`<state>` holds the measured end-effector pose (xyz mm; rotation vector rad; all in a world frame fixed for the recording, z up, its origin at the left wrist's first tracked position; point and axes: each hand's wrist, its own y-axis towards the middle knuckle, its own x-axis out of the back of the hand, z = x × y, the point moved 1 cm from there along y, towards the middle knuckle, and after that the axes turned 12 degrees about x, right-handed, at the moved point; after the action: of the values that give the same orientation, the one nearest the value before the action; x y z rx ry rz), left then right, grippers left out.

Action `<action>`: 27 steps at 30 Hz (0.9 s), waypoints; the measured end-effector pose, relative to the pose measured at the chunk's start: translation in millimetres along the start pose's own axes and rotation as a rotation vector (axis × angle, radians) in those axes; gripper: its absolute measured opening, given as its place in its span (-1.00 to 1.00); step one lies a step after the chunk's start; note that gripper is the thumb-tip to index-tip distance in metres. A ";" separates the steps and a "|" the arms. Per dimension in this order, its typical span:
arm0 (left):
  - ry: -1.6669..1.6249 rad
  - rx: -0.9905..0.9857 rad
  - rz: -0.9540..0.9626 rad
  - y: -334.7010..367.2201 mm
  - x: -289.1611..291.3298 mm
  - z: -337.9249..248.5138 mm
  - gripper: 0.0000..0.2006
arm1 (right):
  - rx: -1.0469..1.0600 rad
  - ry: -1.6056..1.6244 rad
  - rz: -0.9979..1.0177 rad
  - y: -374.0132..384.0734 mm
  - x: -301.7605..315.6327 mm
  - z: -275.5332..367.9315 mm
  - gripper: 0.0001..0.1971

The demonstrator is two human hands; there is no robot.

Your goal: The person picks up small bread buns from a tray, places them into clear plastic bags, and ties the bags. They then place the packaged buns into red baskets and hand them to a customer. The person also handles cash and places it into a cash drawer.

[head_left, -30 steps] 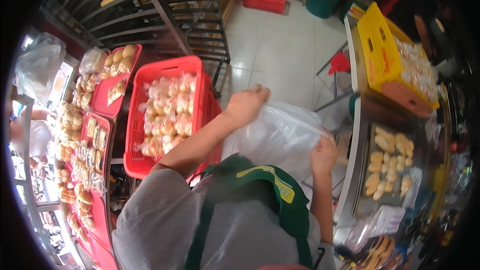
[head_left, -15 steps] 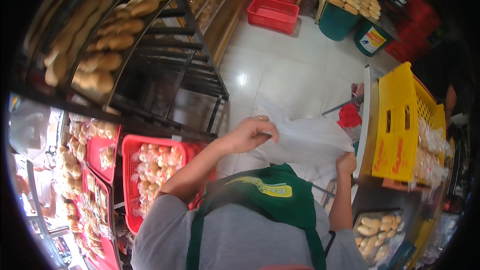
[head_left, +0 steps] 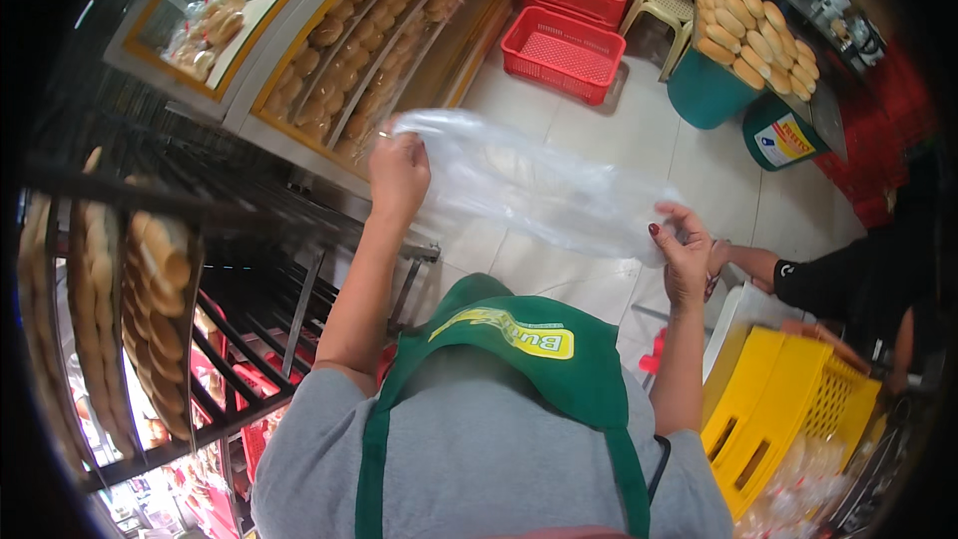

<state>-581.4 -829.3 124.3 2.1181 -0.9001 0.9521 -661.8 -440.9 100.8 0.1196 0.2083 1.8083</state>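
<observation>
A clear plastic bag [head_left: 529,180] is stretched out sideways in front of me, over the tiled floor. My left hand [head_left: 399,175] is closed on its left end, a ring on one finger. At the other end, my right hand [head_left: 685,252] pinches the plastic between thumb and fingers. The bag sags slightly between them and looks empty. Below it, the top of my green apron [head_left: 489,324] shows.
A black rack [head_left: 190,200] with trays of long bread stands at left, near a glass display case [head_left: 349,70]. Ahead are a red crate [head_left: 564,52], a stool [head_left: 661,8] and bread rolls [head_left: 748,30] above a green bin [head_left: 711,90]. A co-worker's arm [head_left: 748,265] and yellow crate [head_left: 768,399] are at right.
Both hands have moved up and apart, spreading the bag wider. My view has swung, bringing the display case in at upper left and a co-worker's arm at right.
</observation>
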 end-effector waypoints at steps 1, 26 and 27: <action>-0.029 -0.135 -0.182 16.0 5.8 -18.6 -0.68 | 0.075 -0.187 -0.005 26.6 -8.4 12.0 -0.65; 0.214 0.423 0.822 406.6 -337.9 82.2 -0.47 | -0.600 0.181 0.060 596.4 -56.2 -269.2 -0.80; 0.133 0.375 0.896 410.9 -340.2 75.3 -0.51 | -0.569 0.175 0.054 630.3 -66.9 -271.3 -0.80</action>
<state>-1047.0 -1008.3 -79.2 1.8759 -1.7654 1.7882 -1296.4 -674.7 -33.3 -0.4394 -0.1920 1.8657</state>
